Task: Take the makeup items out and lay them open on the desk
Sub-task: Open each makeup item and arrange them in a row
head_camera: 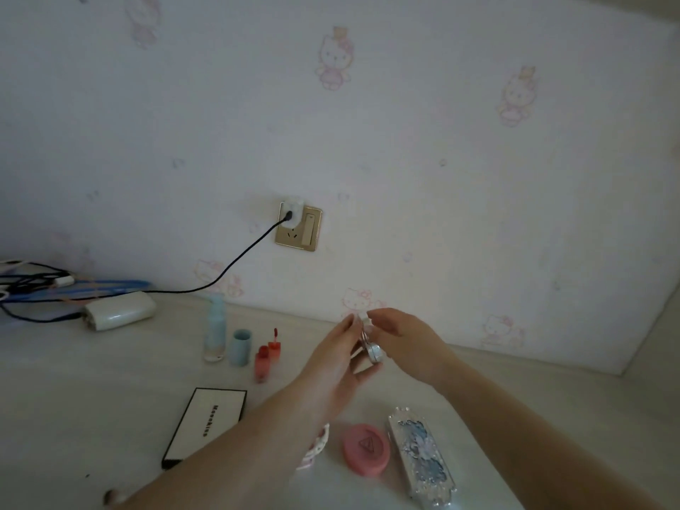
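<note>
Both hands meet above the middle of the desk on a small silver makeup item (372, 350). My left hand (336, 366) holds its lower body from the left, and my right hand (399, 340) pinches its top end. On the desk stand a pale blue bottle (214, 331) with its blue cap (241, 347) beside it, and an open red lip tint (262, 363) with its applicator cap (273, 346). Nearer me lie a white palette box (206, 425), a pink round compact (366, 450) and a glittery blue case (423, 458).
A white power bank (119, 311) and tangled cables (33, 285) lie at the desk's far left. A black cord runs up to a gold wall socket (298, 227). A pink-white item (316, 447) shows under my left forearm. The wall closes off the back and right.
</note>
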### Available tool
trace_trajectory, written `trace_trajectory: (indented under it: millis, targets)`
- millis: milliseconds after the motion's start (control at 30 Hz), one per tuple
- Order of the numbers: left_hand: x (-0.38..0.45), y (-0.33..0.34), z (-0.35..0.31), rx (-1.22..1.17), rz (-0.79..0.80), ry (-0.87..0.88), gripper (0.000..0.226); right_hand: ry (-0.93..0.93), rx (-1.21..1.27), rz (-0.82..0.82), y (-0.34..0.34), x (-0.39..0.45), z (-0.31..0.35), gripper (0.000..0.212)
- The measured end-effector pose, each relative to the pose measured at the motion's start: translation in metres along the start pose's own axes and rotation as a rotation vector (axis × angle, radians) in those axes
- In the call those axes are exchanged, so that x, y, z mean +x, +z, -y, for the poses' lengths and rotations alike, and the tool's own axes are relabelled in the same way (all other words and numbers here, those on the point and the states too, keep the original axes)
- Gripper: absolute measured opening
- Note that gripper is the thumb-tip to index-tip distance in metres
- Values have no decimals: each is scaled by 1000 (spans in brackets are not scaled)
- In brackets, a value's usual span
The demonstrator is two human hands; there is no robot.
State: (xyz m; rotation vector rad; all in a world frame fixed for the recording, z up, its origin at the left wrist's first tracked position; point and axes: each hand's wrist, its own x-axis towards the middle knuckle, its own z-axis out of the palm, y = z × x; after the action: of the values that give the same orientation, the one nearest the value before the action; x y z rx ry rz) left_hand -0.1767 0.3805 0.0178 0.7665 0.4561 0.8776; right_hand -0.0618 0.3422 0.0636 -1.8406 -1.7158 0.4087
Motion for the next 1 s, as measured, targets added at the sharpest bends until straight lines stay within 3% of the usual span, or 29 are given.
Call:
trace_trajectory:
  millis: [200,333,500,833,900,1000]
  targets:
    - [-6,-3,-3,-131,10,22,21,-1,-213,27,4,0,23,38]
    - [-6,-5,-3,-246,-40,-3,16,8,-300,45,6,6,30,14]
    - [-8,-5,-4,-247,-97,-28,10,14,-376,87,11,11,38,20]
    - [-1,-12,-2,-249,-111,3,25,90,-431,51,21,17,40,17]
    - [0,-14,-4,-289,-107,-15,21,112,-378,2,14,19,37,20]
    - [3,-18,-9,-373,-136,-84,29,155,-182,-50,4,23,23,43]
